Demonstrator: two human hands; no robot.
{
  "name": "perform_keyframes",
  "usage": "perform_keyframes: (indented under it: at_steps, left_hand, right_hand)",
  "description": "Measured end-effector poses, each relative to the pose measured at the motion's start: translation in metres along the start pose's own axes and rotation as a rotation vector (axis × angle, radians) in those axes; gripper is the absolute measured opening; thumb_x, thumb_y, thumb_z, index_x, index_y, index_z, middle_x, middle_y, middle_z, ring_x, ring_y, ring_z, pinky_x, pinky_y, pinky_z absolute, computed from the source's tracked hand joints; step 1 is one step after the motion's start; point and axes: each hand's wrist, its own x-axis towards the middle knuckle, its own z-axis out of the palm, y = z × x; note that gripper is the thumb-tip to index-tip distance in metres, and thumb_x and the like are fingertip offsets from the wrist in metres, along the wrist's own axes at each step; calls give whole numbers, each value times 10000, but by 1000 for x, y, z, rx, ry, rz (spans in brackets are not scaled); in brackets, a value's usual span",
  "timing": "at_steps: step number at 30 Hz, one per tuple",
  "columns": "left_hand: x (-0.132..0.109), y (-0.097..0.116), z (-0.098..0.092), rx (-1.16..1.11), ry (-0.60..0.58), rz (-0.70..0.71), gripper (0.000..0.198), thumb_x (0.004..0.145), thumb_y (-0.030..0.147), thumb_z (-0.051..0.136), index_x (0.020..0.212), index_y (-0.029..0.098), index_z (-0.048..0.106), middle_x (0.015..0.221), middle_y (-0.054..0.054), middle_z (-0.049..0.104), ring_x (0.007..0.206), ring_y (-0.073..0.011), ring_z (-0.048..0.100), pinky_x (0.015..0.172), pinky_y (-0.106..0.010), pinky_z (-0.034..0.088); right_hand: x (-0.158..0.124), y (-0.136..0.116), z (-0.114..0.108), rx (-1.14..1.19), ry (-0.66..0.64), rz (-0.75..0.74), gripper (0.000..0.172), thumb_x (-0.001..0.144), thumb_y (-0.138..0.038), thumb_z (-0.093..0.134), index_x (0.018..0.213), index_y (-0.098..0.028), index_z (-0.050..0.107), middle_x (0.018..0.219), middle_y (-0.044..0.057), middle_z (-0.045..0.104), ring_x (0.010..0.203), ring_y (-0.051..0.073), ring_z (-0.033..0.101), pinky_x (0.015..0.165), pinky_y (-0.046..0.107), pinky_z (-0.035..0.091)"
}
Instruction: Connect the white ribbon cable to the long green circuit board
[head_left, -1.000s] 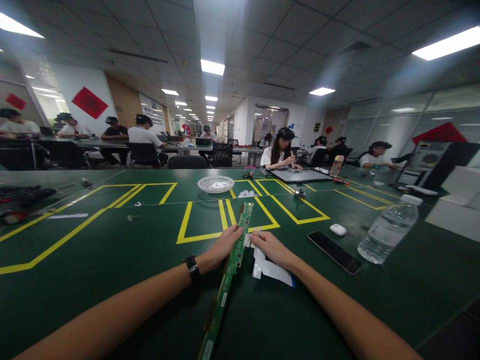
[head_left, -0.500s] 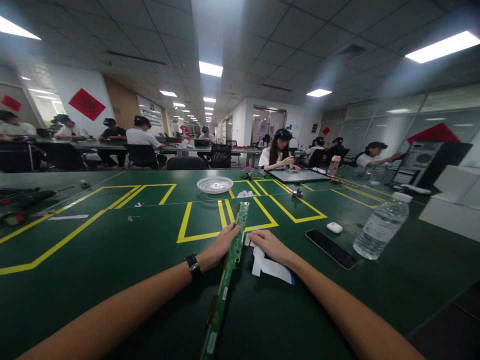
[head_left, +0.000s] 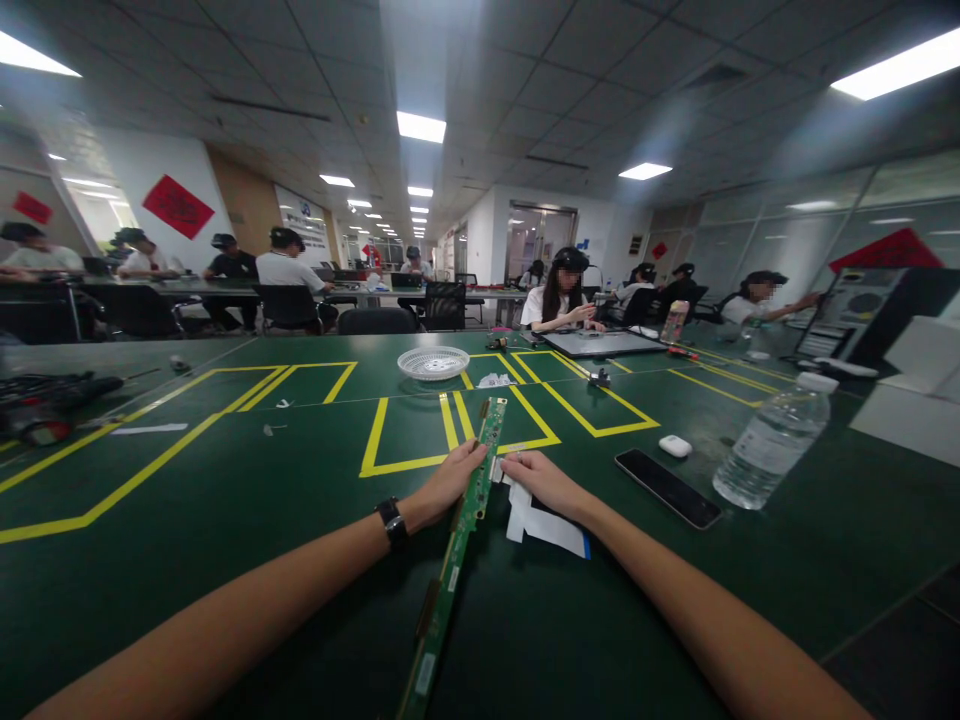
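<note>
A long, narrow green circuit board [head_left: 452, 575] runs from the bottom edge up to the middle of the head view, tilted a little to the right. My left hand [head_left: 448, 484], with a black watch on its wrist, is closed around the board near its far end. Just right of the board, my right hand [head_left: 546, 482] pinches the near end of a white flat ribbon cable [head_left: 553, 528] against the board's edge. The cable hangs folded below my fingers and ends in a blue tip. Whether its end sits in a connector is hidden by my fingertips.
A white plastic basket [head_left: 433, 364] stands beyond the board. To the right lie a black phone [head_left: 667, 488], a white earbud case [head_left: 675, 446] and a water bottle [head_left: 776, 440]. Yellow tape marks the green table [head_left: 300, 520]. A person [head_left: 561, 295] sits across the table.
The view has shifted slightly, so the table things sit a little further right. Both hands keep their hold on the board and the cable, with hardly any movement.
</note>
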Motion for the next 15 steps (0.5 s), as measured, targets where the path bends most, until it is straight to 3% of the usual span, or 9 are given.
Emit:
perform_keyframes:
  at_steps: [15]
  left_hand:
    - [-3,7,1,48,2,-20,374,800,483,602,980,156,577,817,-7,604,695,-110,554,617,-206,427]
  right_hand:
    - [-2,-5,1,60,-49,28,386,843,-520,531,795,-144,597,686,-11,562,584,107,472,535,214,350]
